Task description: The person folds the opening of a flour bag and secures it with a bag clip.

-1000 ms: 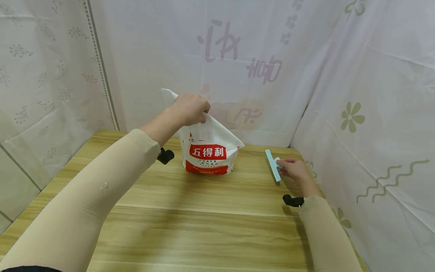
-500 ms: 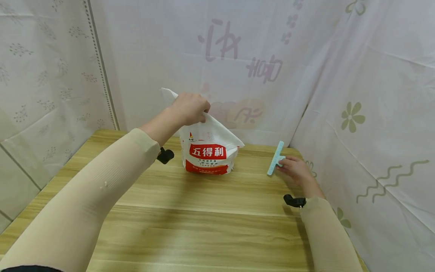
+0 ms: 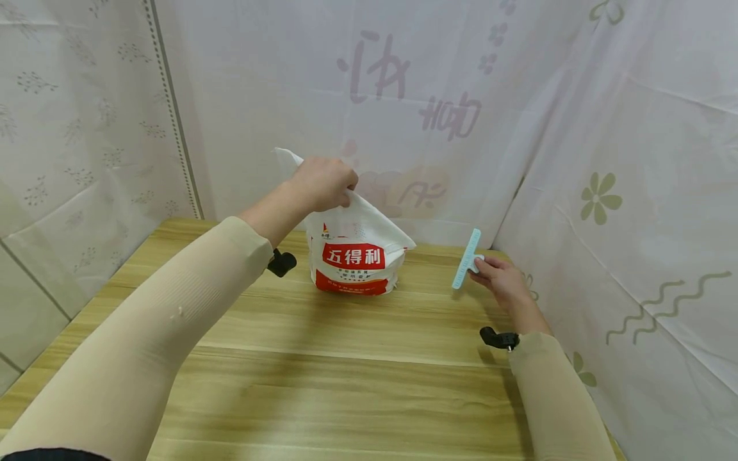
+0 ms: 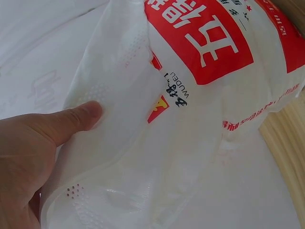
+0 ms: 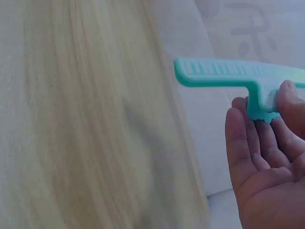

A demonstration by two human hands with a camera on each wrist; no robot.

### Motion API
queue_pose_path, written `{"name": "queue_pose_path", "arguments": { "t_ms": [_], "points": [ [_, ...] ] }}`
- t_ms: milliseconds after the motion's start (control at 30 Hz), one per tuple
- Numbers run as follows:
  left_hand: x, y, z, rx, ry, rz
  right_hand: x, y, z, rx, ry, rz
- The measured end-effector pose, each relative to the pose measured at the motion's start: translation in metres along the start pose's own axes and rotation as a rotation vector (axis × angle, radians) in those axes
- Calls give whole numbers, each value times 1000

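Note:
A white plastic flour bag [image 3: 352, 256] with red printed panels stands upright towards the back of the table. My left hand [image 3: 325, 184] grips its gathered top edge; in the left wrist view the thumb presses on the white plastic [image 4: 114, 109] and the other fingers are mostly hidden behind it. Over the table's right side, my right hand [image 3: 504, 282] holds a light turquoise bag clip [image 3: 467, 259] by its handle. The right wrist view shows the clip [image 5: 214, 73] pinched between thumb and fingers, its long ridged bar pointing away from the palm.
The wood-grain table [image 3: 346, 397] runs up to a printed white curtain [image 3: 277, 77] at the back. Another curtain [image 3: 651, 192] hangs close beside my right arm, and a pale one [image 3: 86, 128] on the left. A black wrist camera [image 3: 498, 339] sits on each wrist.
My right hand has turned the bag clip so that its bar leans the other way, and raised it slightly. The left hand and the flour bag have stayed put.

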State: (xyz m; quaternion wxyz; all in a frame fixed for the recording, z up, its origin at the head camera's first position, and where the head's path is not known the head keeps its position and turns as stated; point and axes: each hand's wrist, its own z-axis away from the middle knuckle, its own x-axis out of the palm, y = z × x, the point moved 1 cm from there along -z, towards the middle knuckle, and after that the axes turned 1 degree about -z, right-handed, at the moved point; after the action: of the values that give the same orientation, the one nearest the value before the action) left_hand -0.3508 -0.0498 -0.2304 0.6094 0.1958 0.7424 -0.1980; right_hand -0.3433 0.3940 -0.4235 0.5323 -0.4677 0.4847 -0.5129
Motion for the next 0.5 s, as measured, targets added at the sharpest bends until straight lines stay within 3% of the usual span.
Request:
{"name": "queue_pose_path", "arguments": {
  "t_ms": [500],
  "points": [
    [-1,0,1,-7,0,-7,22,-37,15,-119,19,85]
  ]
}}
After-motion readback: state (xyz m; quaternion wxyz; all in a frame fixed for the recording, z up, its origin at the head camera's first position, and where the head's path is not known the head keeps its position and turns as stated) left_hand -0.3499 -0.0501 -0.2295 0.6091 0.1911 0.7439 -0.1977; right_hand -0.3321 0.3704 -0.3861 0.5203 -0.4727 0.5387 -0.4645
